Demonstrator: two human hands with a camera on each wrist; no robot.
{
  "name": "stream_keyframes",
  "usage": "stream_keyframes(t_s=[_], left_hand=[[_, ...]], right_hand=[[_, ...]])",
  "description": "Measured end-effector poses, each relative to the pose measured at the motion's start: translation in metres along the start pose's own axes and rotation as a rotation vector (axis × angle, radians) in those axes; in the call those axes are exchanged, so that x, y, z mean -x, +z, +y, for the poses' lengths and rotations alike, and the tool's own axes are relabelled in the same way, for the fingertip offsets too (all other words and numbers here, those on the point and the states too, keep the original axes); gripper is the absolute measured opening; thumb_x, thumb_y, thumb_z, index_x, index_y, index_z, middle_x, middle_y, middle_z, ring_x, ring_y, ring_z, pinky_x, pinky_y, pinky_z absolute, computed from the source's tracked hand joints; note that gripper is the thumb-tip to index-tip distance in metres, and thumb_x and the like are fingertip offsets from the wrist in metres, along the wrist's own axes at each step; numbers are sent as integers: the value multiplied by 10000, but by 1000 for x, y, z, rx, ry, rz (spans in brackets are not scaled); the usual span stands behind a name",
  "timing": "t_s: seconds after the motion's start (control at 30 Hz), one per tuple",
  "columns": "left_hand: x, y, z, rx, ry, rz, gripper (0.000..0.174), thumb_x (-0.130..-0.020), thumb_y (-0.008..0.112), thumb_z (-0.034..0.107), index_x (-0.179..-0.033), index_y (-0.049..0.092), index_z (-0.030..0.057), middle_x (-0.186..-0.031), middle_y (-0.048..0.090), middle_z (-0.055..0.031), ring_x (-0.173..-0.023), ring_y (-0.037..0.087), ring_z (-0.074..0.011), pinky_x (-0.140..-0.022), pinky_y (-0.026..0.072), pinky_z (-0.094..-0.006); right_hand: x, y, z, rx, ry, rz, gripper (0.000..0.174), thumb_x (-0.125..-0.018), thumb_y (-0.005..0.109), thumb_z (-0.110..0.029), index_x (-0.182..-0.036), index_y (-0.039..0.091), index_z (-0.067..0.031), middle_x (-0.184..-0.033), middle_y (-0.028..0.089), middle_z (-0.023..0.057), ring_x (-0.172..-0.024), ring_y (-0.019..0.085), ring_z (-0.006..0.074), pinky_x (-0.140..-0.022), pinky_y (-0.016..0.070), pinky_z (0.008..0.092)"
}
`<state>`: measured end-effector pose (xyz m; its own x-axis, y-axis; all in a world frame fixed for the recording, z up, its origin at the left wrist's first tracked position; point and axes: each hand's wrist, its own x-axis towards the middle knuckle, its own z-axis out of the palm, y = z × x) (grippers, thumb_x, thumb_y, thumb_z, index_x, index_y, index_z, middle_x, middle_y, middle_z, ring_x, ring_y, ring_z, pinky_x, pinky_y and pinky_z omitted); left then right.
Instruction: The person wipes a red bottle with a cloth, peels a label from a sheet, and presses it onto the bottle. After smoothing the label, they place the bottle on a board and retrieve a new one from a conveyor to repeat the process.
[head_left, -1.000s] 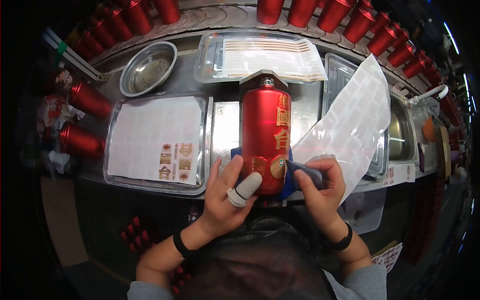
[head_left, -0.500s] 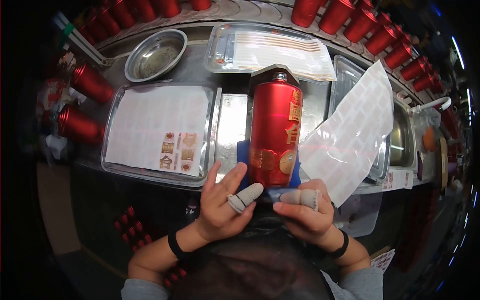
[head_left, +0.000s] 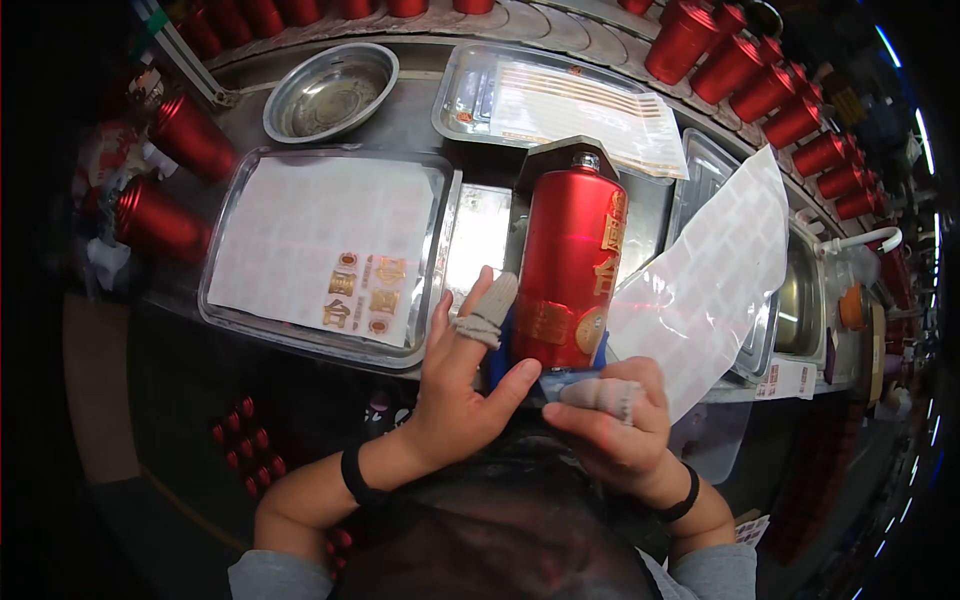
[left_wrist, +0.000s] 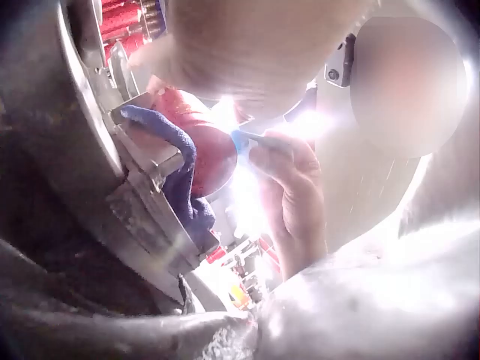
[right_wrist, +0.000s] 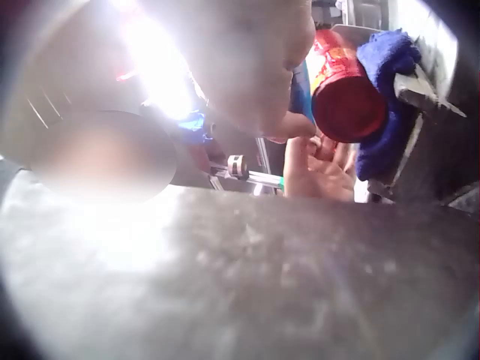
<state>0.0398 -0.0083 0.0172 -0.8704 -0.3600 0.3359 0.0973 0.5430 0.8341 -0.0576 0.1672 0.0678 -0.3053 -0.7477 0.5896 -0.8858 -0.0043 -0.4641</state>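
Note:
A red bottle [head_left: 570, 265] with gold lettering and a round gold seal lies on its side, base toward me, in a dark cradle [head_left: 545, 160]. Blue cloth [right_wrist: 388, 60] pads the cradle's near end. My left hand [head_left: 455, 385] is beside the bottle's lower left, fingers extended, a fabric sleeve on the index finger and the thumb tip by the base. Just below the base, my right hand [head_left: 620, 425] pinches a flat blue-grey scraper [head_left: 565, 381] between thumb and sleeved finger. In the right wrist view the scraper's blue edge [right_wrist: 301, 90] appears close to the bottle.
On the left, a metal tray [head_left: 290, 342] holds a label sheet [head_left: 300, 220] with gold labels. Behind are a metal bowl [head_left: 330, 92] and a clear tray [head_left: 460, 90] of striped sheets. A translucent sheet [head_left: 715, 260] leans at right, before a sink [head_left: 800, 290]. Red bottles [head_left: 735, 68] line the conveyor.
My right hand has moved from the bottle's right side down below its base with the scraper. The left hand's sleeved finger has swung up and away from the bottle, its fingers now straighter.

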Motion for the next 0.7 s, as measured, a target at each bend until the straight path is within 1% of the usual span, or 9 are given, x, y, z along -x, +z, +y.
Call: stream_keyframes(t_s=[0.07, 0.1, 0.17, 0.33, 0.43, 0.47, 0.57, 0.6, 0.7], left_hand=[[-5, 4, 0, -8, -17, -50, 709, -865, 698, 261, -1431, 400, -44, -1451, 452, -234, -1423, 334, -383, -1152, 125, -575], [-6, 7, 1, 0, -36, -48, 717, -868, 697, 271, -1434, 393, -46, -1453, 447, -236, -1421, 336, -383, -1152, 124, -574], [-8, 14, 1, 19, -79, -49, 733, -873, 695, 291, -1440, 380, -50, -1458, 437, -240, -1416, 342, -383, -1152, 124, -571], [-8, 19, -2, 44, -81, -63, 738, -890, 676, 310, -1449, 361, -56, -1469, 413, -251, -1412, 340, -384, -1158, 102, -564], [-7, 19, -3, 53, -84, -82, 732, -898, 663, 319, -1455, 359, -47, -1475, 407, -244, -1414, 335, -383, -1160, 97, -558], [-7, 18, -3, 55, -89, -91, 728, -902, 659, 320, -1457, 359, -43, -1475, 409, -241, -1414, 336, -384, -1161, 95, -557], [-3, 12, -11, 74, -97, -128, 724, -912, 647, 333, -1464, 355, -34, -1483, 402, -239, -1418, 324, -394, -1161, 97, -556], [-1, 10, -15, 84, -98, -142, 725, -914, 644, 338, -1467, 353, -31, -1487, 397, -239, -1420, 317, -398, -1161, 98, -556], [12, 3, -24, 30, -57, -159, 734, -917, 637, 366, -1464, 355, -35, -1512, 353, -254, -1432, 284, -417, -1161, 104, -556]], right_hand=[[5, -1, 3, -111, 18, -45, 374, -543, 766, -33, -909, 746, -110, -881, 656, 22, -748, 570, 222, -659, 456, 340], [7, -1, 3, -169, 28, -69, 394, -530, 766, -19, -913, 748, -111, -888, 663, 23, -747, 572, 225, -662, 456, 337], [6, -10, 6, -66, 108, 4, 440, -490, 761, 6, -916, 753, -106, -854, 661, 33, -747, 569, 231, -682, 468, 332], [16, -11, 12, -201, 267, 43, 333, -599, 810, 48, -892, 731, -88, -842, 673, 54, -730, 586, 225, -694, 469, 331], [17, -7, 15, -206, 401, 178, 268, -659, 831, 44, -860, 697, -72, -835, 675, 74, -691, 597, 224, -688, 467, 330], [22, -8, 11, -203, 507, 170, 259, -691, 835, 31, -865, 660, -48, -841, 675, 79, -678, 606, 184, -712, 487, 313], [22, -2, 7, -404, 714, 263, 242, -764, 785, 51, -920, 617, -27, -864, 632, 47, -772, 569, 92, -728, 467, 215], [25, -3, 9, -512, 766, 265, 251, -802, 779, -8, -982, 604, -4, -936, 653, 68, -769, 586, 94, -803, 491, 242], [23, 3, 17, -748, 924, 338, 217, -874, 711, -42, -1038, 572, -11, -960, 619, 38, -822, 576, 79, -794, 476, 216]])
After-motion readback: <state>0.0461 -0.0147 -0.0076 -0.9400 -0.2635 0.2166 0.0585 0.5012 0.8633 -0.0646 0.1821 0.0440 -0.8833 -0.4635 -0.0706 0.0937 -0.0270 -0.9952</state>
